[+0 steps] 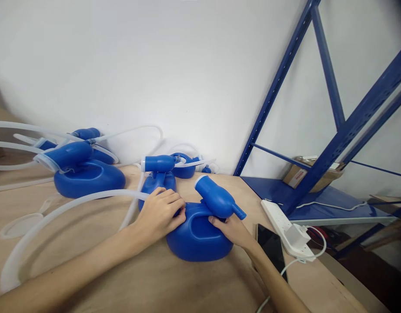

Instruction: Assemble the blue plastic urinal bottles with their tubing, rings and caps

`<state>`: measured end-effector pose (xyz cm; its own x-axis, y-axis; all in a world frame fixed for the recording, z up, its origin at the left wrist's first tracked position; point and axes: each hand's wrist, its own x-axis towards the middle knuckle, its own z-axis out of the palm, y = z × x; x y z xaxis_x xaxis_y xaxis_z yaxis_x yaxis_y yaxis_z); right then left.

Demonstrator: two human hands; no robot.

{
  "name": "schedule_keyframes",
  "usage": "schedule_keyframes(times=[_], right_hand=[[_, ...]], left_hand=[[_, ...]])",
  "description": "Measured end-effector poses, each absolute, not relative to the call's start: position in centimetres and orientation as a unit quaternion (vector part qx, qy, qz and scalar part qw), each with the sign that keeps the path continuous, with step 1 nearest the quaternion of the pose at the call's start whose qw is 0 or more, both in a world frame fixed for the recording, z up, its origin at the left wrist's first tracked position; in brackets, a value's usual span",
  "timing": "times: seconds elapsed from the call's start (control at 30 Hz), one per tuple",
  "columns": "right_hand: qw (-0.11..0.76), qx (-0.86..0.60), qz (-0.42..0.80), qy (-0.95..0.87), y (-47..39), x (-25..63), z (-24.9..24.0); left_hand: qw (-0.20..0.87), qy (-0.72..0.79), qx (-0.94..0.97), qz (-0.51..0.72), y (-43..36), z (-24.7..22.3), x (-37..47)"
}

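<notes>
A blue plastic urinal bottle (200,241) with a recessed grip stands on the table in front of me. On its top a blue funnel-shaped head (216,198) tilts, its narrow spout pointing right. My left hand (163,208) is closed against the bottle's left side, fingers curled over. A translucent white hose (89,198) arcs across the table up to that hand, which hides where it leads. My right hand (231,230) grips the bottle's right side under the head, thumb in front and the other fingers hidden. Just behind stands a second blue bottle (159,180).
More blue bottles with hoses stand at the left (89,180) and by the wall (184,171). A white lid (21,226) lies at left. On the right are a phone (270,245), a power strip (282,226) with charger, and a blue shelf frame (331,148).
</notes>
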<state>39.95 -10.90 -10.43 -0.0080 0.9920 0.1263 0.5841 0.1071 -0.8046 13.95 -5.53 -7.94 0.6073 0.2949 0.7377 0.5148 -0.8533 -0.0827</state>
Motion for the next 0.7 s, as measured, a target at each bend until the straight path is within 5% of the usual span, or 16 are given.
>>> schedule_keyframes(times=[0.47,0.7], right_hand=[[0.358,-0.581,0.289,-0.671,-11.2,39.8,-10.4],[0.357,-0.603,0.28,-0.656,-11.0,40.3,-10.8]], left_hand=[[0.177,-0.255,-0.884,-0.35,-5.7,-8.0,14.2],[0.015,-0.248,-0.955,-0.161,-5.9,-2.9,9.6]])
